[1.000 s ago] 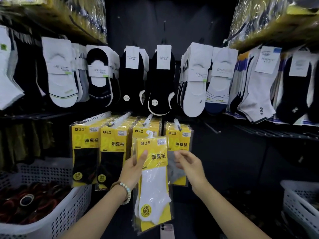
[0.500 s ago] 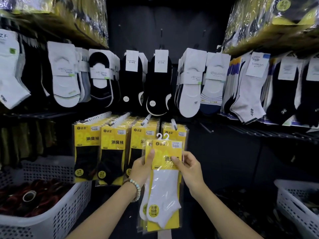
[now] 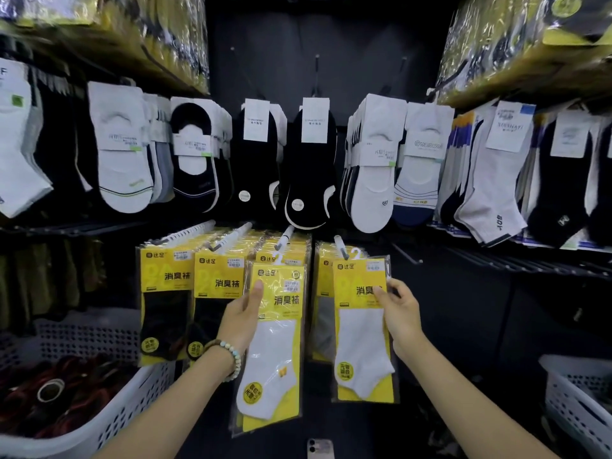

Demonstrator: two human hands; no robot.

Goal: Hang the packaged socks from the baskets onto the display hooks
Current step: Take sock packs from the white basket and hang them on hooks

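At lower left, the white basket (image 3: 99, 419) holds dark rolled goods. Just right of it, yellow packs of black socks (image 3: 165, 293) hang in rows on the lower hooks.

Half a second ago both hands held two packs as one stack in the middle; now the stack is split. The left hand (image 3: 241, 313), with a beaded bracelet (image 3: 231, 356) on its wrist, has its fingers grasping the left pack of white socks (image 3: 275, 342), thumb on the front. It holds the pack low in front of the third hook (image 3: 287, 233). The right pack of white socks (image 3: 359, 342) has been carried rightwards to the fourth hook (image 3: 339, 246). Its white hanger loop sits just beside the hook's tip; whether it is threaded I cannot tell. The right hand (image 3: 397, 309) pinches that pack's upper right edge. I judge that one pack is about to be hung while the other waits. A second white basket (image 3: 576, 402) stands at far right.

Each yellow pack reads 达足 at the top and 消臭袜 in large black characters; the small price stickers and round yellow seals are too fine to read. On the upper row, one white card shows cursive lettering resembling "Guanwei" (image 3: 427, 144), and a white sock (image 3: 493, 200) further right has "BOF" on its heel.
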